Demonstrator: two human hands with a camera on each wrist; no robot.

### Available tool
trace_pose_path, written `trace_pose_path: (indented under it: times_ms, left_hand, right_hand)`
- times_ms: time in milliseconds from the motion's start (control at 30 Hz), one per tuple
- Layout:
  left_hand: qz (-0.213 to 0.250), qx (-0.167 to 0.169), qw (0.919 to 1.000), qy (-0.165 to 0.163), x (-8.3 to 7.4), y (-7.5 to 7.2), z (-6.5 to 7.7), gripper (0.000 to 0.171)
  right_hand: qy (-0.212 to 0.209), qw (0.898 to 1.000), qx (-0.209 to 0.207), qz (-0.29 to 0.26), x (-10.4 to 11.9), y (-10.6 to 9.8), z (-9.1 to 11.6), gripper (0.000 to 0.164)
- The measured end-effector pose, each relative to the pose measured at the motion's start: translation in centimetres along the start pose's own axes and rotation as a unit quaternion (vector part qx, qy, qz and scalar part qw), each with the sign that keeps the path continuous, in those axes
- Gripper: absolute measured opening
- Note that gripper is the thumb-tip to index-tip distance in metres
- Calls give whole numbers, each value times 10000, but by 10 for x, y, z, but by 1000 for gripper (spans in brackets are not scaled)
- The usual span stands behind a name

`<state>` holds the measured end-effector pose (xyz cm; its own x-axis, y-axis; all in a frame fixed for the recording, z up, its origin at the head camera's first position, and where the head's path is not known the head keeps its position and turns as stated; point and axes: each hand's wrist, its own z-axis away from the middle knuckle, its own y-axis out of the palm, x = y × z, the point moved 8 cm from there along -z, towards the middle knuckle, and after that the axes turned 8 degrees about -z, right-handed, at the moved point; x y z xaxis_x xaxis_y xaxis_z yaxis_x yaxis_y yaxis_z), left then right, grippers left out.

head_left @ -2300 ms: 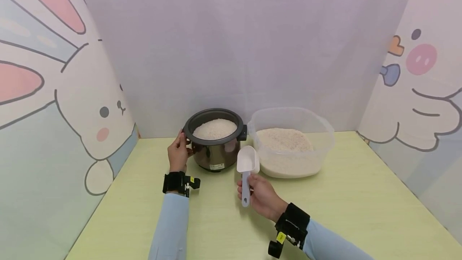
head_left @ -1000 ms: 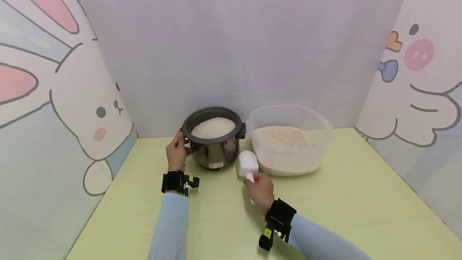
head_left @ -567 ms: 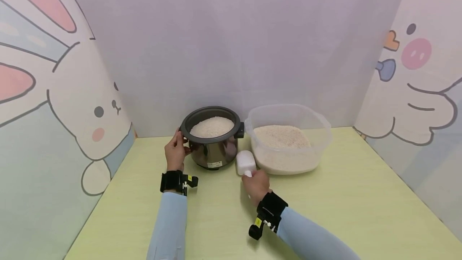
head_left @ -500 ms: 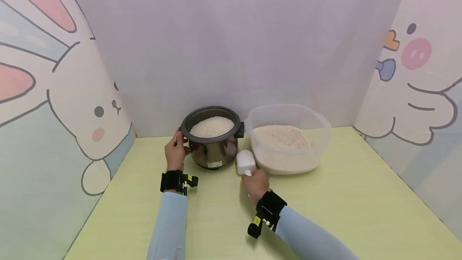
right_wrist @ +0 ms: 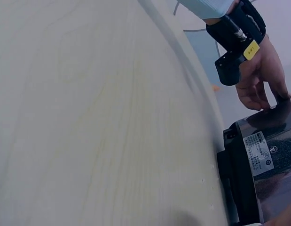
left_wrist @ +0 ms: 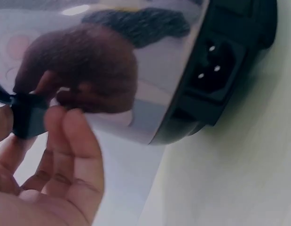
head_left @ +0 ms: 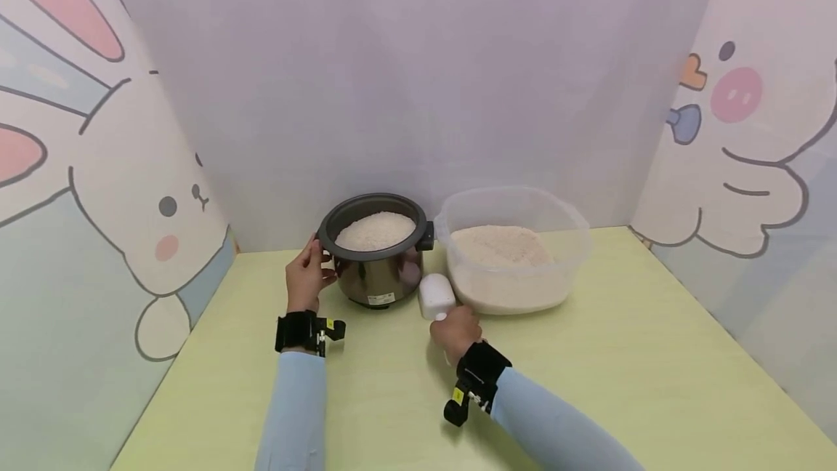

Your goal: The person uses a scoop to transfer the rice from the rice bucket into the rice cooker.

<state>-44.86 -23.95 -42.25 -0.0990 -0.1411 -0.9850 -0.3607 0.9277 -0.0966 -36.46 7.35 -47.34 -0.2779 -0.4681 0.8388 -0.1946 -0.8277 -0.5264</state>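
A dark rice cooker [head_left: 369, 278] stands at the back, white rice [head_left: 375, 231] heaped inside its pot. At its left side my left hand [head_left: 304, 282] holds on; in the left wrist view thumb and fingertips pinch the small black side handle [left_wrist: 28, 117]. My right hand [head_left: 458, 333] grips the handle of a white scoop [head_left: 437, 295]. The scoop lies bowl-down, low over the table between the cooker and a clear plastic tub, most of its handle hidden in the hand. Only a sliver of the right hand shows in the right wrist view.
The clear tub [head_left: 575, 260], part full of rice [head_left: 500, 247], stands right of the cooker. A pale curtain [head_left: 418, 93] hangs close behind both. Printed panels flank the light yellow-green table [head_left: 641, 355]. A power socket [left_wrist: 213, 70] sits low on the cooker.
The right hand has turned the scoop over from bowl-up to bowl-down and lowered it beside the cooker. The left hand keeps its hold on the handle. The head view has shifted slightly.
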Motion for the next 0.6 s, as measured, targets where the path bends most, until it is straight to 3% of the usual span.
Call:
trace_pose_path:
  times_ms: [300, 467, 600]
  left_hand:
    - [-625, -29, 9980, -134, -2, -15, 2, 51]
    - [-979, 207, 9945, -307, 0, -12, 4, 57]
    - [-1327, 605, 9888, -309, -1, -6, 9, 58]
  right_hand:
    - [-244, 9975, 617, -239, 5, 1, 7, 20]
    - [-1405, 9882, 518, 336, 14, -4, 18, 28]
    - [-2514, 9632, 198, 932, 23, -11, 27, 44]
